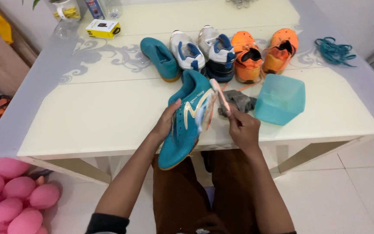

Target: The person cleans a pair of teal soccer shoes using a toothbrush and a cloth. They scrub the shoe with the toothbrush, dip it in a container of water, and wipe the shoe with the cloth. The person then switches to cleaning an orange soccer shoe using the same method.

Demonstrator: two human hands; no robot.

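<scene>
Left hand [166, 122] clamps the teal-and-gold laced sports shoe [186, 119] – right hand [243, 128], fingers closed on a pale toothbrush [219, 94], brushes its side, just before the translucent teal plastic tub [281, 99].

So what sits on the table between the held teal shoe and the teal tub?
A crumpled grey cloth, seen in the head view, beside the tub and behind the toothbrush.
</scene>
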